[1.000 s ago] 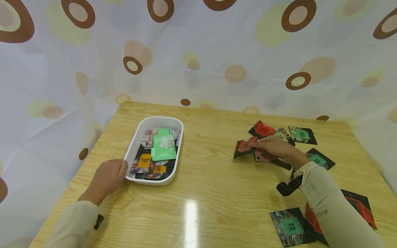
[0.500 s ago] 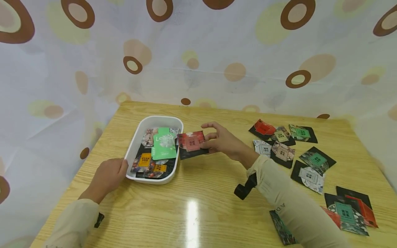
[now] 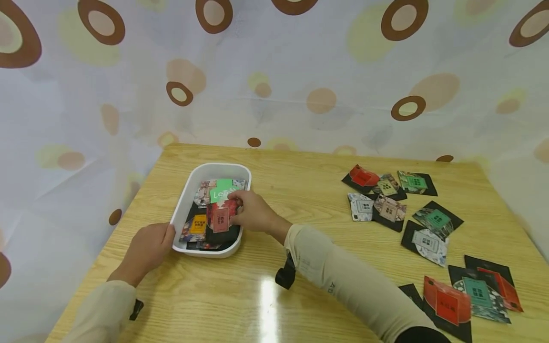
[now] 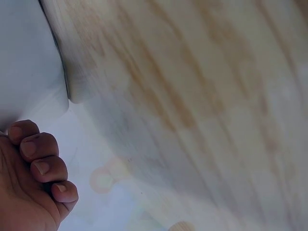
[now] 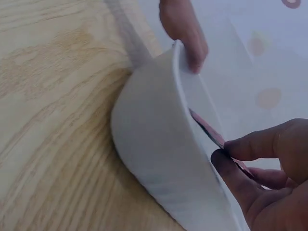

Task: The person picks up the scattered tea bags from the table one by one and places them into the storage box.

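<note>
Over the white plastic bin (image 3: 180, 214) my right hand (image 3: 257, 214) pinches a red and black tea sachet (image 3: 220, 226) by its right edge. In the right wrist view, thumb and finger hold that sachet (image 5: 207, 126) edge-on at the bin's rim. Beneath it lie a green LeTea sachet (image 3: 219, 191), partly covered, and a sachet with an orange label (image 3: 198, 225). My left hand (image 3: 147, 245) grips the bin's near left corner, thumb at the rim. Curled fingers (image 4: 45, 144) show against the bin's wall in the left wrist view.
On the right of the wooden table (image 3: 300, 305) several dark sachets lie scattered, some overlapping, among them a red one (image 3: 448, 305) and a green-labelled one (image 3: 438, 219). A patterned cloth (image 3: 291, 71) hangs behind the table and along its left side.
My right hand has carried the red and black sachet leftward from the scattered group to over the bin, covering part of the green sachet. The left hand keeps its grip on the bin.
</note>
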`<state>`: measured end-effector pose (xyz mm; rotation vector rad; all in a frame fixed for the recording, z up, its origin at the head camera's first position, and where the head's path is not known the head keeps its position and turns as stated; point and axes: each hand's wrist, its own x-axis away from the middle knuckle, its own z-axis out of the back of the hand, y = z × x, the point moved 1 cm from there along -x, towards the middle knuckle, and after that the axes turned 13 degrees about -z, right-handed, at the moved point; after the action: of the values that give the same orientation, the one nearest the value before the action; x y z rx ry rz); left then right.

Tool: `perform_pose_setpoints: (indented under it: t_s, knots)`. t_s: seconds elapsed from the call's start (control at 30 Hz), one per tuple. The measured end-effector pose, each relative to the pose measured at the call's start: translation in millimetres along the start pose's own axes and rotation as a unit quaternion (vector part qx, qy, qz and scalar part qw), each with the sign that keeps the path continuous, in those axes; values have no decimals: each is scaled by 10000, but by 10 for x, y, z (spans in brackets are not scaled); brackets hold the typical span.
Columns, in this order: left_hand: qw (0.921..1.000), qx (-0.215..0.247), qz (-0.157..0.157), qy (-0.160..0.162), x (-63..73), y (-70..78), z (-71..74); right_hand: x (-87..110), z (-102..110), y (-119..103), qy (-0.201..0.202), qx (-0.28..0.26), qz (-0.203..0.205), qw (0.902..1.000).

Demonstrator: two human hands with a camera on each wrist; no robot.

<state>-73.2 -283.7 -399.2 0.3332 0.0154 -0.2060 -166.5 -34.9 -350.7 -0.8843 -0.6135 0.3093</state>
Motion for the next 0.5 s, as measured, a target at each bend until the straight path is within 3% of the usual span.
perform_pose_setpoints:
  t_s: [0.13, 0.23, 0.37, 0.5]
  knots:
    - [10000, 18, -2, -13, 7, -6, -19, 40, -9, 48, -265, 125, 200, 9994]
    - [9999, -15, -74, 111, 8, -15, -21, 108, 148, 108, -135, 198, 464, 9986]
    - [9996, -51, -159, 234, 5, -30, -18, 168, 623, 311, 518, 270, 358, 9977]
    - [9995, -42, -194, 254, -2, -35, -21, 230, 1276, 666, 1350, 103, -407, 9900]
